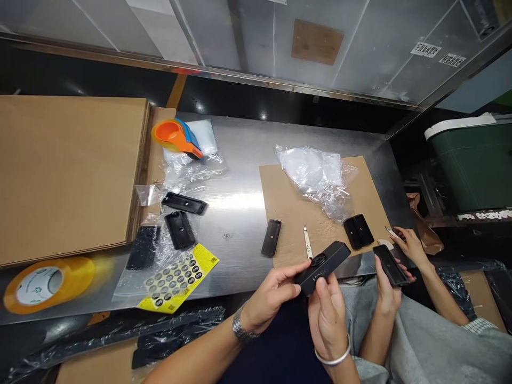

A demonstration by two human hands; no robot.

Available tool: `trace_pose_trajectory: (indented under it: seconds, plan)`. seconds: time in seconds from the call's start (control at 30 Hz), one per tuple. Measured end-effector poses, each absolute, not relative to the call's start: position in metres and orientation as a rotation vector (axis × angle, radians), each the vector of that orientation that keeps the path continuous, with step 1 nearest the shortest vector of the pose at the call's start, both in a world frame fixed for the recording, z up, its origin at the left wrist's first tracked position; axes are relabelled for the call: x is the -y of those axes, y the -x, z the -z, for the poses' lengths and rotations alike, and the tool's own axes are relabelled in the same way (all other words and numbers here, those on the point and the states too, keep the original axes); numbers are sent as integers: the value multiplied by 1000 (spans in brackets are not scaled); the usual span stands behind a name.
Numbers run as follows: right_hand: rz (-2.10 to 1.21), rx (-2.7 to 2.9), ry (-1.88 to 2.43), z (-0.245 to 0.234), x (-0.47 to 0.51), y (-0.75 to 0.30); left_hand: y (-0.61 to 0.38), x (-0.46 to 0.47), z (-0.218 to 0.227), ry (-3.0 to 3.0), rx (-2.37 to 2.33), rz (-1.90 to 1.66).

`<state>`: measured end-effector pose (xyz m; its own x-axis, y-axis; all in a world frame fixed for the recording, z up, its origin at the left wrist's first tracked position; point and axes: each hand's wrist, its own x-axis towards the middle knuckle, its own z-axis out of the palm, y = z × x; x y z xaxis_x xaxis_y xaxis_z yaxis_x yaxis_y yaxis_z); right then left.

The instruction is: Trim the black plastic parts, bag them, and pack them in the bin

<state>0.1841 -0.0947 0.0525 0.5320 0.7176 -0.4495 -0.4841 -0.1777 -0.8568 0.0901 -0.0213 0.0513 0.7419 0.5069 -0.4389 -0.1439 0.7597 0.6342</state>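
Between my two hands is a long black plastic case (pixel 328 265), tilted, with a round spiral pattern on top and raised lettering along its side. My left hand (pixel 276 290), wearing a metal watch, grips its left end, index finger on top and thumb at the side. My right hand (pixel 328 312), with a silver bangle, holds it from below, thumb against the lettered face. Just beyond the case lies a slim white-handled tool (pixel 308 242) marked A26. A black open shell (pixel 271 238) rests to its left, and a pair of black shells (pixel 359 231) to its right.
At right, a co-worker's hands (pixel 386 288) hold a black shell and a small pale-handled tool. Clear bags (pixel 314 170) lie on cardboard. Leftward are a yellow sticker sheet (pixel 208 260), black shells (pixel 180 230), an orange tape dispenser (pixel 176 136), a tape roll (pixel 40 285) and stacked cardboard (pixel 68 176).
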Motion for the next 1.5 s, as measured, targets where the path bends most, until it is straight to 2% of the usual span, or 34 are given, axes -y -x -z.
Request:
trace_pose_trajectory:
  seconds: [1.5]
  plan:
    - [-1025, 247, 1465, -37, 97, -194, -107, 29, -52, -397, -821, -354]
